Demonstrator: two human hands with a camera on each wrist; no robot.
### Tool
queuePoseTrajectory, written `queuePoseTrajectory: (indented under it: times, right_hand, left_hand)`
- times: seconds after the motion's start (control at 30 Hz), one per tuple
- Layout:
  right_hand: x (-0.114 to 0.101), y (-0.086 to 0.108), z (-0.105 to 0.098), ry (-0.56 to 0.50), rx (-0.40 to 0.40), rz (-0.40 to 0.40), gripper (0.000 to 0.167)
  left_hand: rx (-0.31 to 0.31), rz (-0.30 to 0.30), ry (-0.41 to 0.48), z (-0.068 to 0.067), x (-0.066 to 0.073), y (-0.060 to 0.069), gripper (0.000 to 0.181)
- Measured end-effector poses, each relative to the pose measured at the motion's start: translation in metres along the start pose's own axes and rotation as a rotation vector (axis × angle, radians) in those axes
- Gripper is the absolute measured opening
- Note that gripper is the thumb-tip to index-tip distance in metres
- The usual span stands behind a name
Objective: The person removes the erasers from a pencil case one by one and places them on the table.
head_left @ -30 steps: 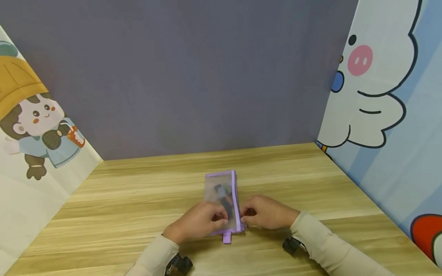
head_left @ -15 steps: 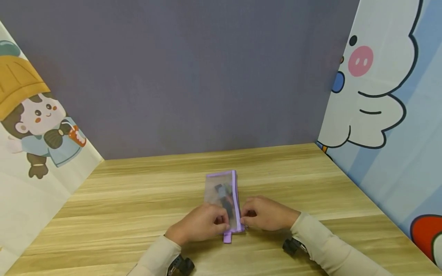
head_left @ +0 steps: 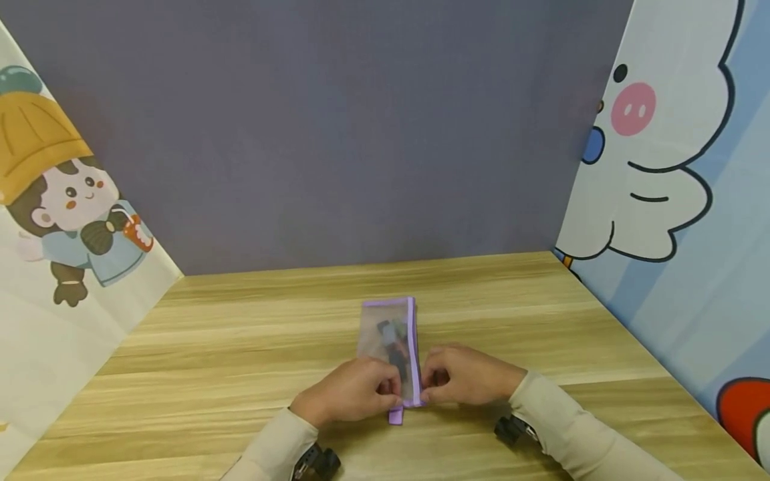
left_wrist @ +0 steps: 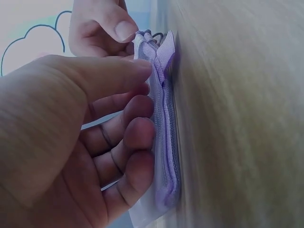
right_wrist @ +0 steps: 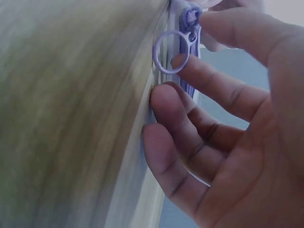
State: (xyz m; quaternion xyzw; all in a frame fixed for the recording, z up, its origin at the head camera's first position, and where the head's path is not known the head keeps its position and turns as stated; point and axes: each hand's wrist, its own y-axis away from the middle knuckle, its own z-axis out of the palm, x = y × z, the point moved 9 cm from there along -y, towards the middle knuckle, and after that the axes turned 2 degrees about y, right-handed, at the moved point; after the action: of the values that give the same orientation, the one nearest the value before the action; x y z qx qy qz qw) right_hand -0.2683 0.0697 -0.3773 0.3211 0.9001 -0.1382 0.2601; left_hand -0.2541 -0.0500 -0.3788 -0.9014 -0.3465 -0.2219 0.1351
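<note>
The see-through pouch [head_left: 374, 337] lies flat on the table [head_left: 271, 334], under the left fingers and just beside the right ones, its tab [head_left: 395, 417] jutting out near the left thumb. The left hand [head_left: 349, 393], fingers curled with the thumb close to them, holds the pouch's near end, probably to stop it sliding. The right hand [head_left: 469, 377] has half-curled fingers at the slider [right_wrist: 192, 18], the ring [right_wrist: 156, 53] by its index fingertip, seemingly for control; whether they grip either, I cannot tell.
</note>
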Motion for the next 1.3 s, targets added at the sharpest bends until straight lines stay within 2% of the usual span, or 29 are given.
queuePoseTrajectory:
  times: [0.2,0.37,0.57,0.8,1.0,1.13,1.3]
  right_hand:
    - [-0.0031,0.0013,0.0024,0.030,-0.003,-0.032,0.013]
    - [-0.0047,0.0044,0.0039,0.056,-0.017,-0.027,0.015]
    - [-0.0052,0.0028,0.0037,0.104,-0.009,-0.027,0.016]
    - [-0.0054,0.0004,0.0049,0.134,-0.013,-0.016,0.018]
    - [-0.0063,0.0001,0.0047,0.164,-0.020,-0.011,0.023]
    - [-0.0073,-0.0004,0.0059,0.146,-0.024,-0.038,0.022]
    - [-0.0061,-0.0007,0.0072,0.042,-0.030,-0.050,0.019]
  left_hand:
    - [-0.002,0.010,-0.012,0.0038,0.0003,0.0000,0.016]
    - [0.006,0.012,-0.010,0.0081,0.0010,-0.0008,0.016]
    - [0.024,0.009,-0.014,0.0070,0.0016,-0.0021,0.017]
    - [0.015,-0.001,-0.018,0.0071,-0.0013,-0.0021,0.018]
    - [0.024,0.022,-0.046,0.0056,0.0003,-0.0029,0.019]
    - [0.027,0.034,-0.069,0.0058,0.0024,-0.0029,0.023]
    - [0.017,0.020,-0.120,0.0087,0.0034,-0.0025,0.029]
